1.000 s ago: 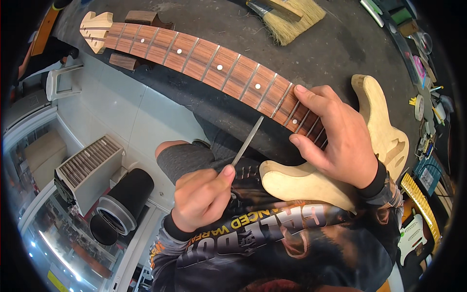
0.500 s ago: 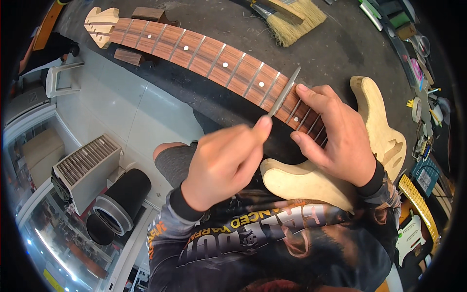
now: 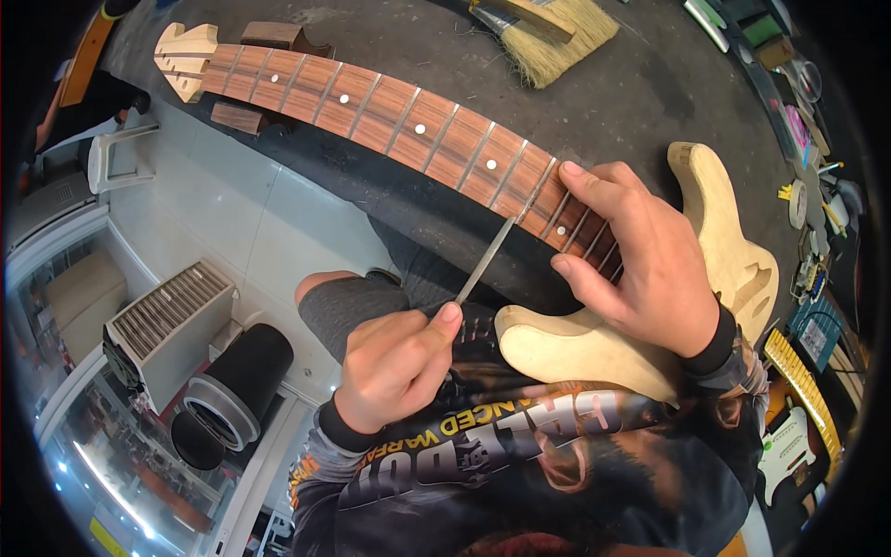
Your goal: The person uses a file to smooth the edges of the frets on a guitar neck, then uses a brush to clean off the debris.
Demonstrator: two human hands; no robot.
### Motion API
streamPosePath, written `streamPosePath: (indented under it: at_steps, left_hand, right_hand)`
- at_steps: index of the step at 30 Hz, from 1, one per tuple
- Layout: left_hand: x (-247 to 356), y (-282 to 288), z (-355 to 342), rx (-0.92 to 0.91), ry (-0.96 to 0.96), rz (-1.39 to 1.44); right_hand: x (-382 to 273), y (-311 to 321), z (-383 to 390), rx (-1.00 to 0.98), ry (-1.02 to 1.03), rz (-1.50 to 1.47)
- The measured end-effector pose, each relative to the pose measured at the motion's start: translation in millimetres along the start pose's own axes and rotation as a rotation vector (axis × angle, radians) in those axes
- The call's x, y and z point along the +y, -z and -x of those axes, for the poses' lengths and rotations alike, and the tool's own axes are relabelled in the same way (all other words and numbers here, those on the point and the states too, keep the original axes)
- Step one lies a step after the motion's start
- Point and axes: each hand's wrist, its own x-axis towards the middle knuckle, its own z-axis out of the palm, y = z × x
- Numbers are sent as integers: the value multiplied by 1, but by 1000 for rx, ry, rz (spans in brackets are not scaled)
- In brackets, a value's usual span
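An unpainted electric guitar lies slanted before me, its dark wood neck running up to a pale headstock at the far left. Its bare wooden body rests against my lap and under my right forearm. My left hand is closed round the end of a thin metal file. The file's tip meets the near edge of the fretboard by a fret. My right hand clasps the neck near the body, thumb at the near edge and fingers at the far edge, partly hiding the last frets.
Wooden support blocks sit under the neck's far end on the dark workbench. A wide bristle brush lies beyond the neck. Tools line the right edge, near another guitar's neck. A black bin and white stool stand left.
My left hand has drawn the file back toward me and down, so its tip has left the far side of the fretboard. The neck has shifted slightly left; my right hand keeps its hold.
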Motion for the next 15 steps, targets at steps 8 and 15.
streamPosePath:
  at_steps: [8,15]
  left_hand:
    - [-7,-21,-50,26,-27,-11]
    - [11,17,15,-74,51,-69]
  right_hand:
    - [1,0,1,-22,0,-19]
    - [-1,0,0,-14,-34,-46]
